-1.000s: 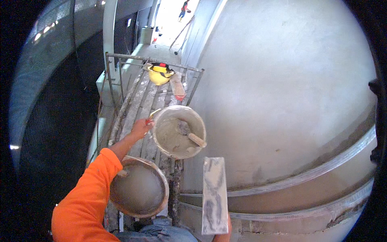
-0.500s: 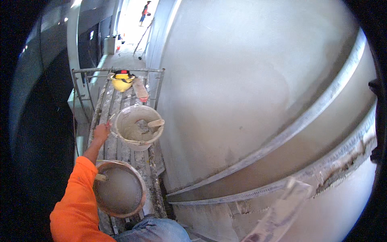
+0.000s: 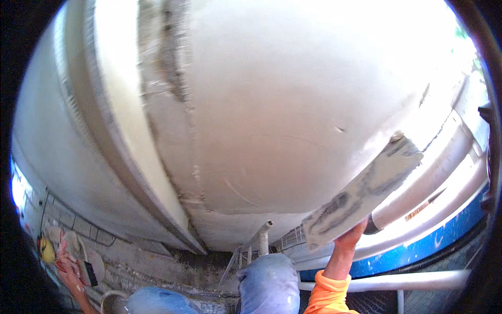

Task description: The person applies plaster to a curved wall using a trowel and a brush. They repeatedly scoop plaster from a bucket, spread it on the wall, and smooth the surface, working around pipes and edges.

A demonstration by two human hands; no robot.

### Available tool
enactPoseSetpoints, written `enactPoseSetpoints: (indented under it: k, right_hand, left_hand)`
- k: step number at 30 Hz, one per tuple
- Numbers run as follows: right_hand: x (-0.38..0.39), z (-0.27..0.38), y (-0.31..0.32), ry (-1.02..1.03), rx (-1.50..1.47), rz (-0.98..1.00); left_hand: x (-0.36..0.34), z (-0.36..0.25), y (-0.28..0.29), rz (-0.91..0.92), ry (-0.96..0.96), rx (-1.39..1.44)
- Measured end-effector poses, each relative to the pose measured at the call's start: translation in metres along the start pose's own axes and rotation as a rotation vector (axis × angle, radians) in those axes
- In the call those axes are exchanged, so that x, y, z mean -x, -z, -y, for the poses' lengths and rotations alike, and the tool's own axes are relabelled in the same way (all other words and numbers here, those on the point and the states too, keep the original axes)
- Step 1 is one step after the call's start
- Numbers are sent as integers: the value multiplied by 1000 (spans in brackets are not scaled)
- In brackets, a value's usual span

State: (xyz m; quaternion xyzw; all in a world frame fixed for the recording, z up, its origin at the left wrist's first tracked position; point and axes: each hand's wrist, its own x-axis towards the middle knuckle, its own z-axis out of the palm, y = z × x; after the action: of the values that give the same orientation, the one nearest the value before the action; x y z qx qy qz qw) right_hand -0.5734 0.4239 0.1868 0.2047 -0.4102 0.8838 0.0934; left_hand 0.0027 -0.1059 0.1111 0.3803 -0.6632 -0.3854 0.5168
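My right hand (image 3: 349,238), in an orange sleeve, comes up from the lower right and is closed behind a long flat plastering float (image 3: 361,193). Grey, wet-looking mortar smears cover the float's face. It slants up to the right in front of the pale plastered wall (image 3: 261,146); whether it touches the wall I cannot tell. At the far lower left is my left hand (image 3: 69,267), its fingers closed round something reddish, too blurred to name. Right beside it is a dark block-shaped thing (image 3: 91,273), perhaps a brush head, close to a whitish bucket (image 3: 99,264).
A yellow helmet (image 3: 48,250) sits beyond the left hand. A bucket rim (image 3: 110,294) shows near my knee. Pale ledges (image 3: 130,157) run down the wall's left. A metal pipe end (image 3: 269,224) stands before my knees, and a rail (image 3: 408,281) crosses the lower right above a blue band (image 3: 418,254).
My view has swung right, from the buckets on the scaffold planks to the wall. The float now shows further up with my right hand on it; my left hand appears at the far lower left.
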Motion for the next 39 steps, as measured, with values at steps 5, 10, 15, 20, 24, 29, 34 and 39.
enactPoseSetpoints:
  k: [5, 10, 15, 20, 24, 29, 34, 39]
  right_hand:
    - [-9, -11, 38, -51, 220, 18]
    - [-38, -26, 51, 88, 1022, 56]
    - [-77, -59, 46, 535, 1306, 33]
    - [-101, -79, 50, 562, 1282, -37]
    - [-111, -87, 42, 532, 1278, -26]
    - [-87, -101, 13, 445, 1328, 371]
    - [-77, -97, 1, 337, 942, -30]
    - [-103, -96, -10, 322, 938, -152]
  left_hand:
    - [17, -134, -191, 538, -52, 179]
    - [51, -227, -297, 909, -279, 149]
    - [86, -244, -359, 1093, -370, 109]
    - [93, -215, -384, 1169, -4, 93]
    - [89, -187, -390, 1111, 93, 118]
    - [84, -166, -407, 1060, 200, 87]
    - [84, -170, -410, 1097, 127, -56]
    - [86, -177, -412, 1121, 79, -150]
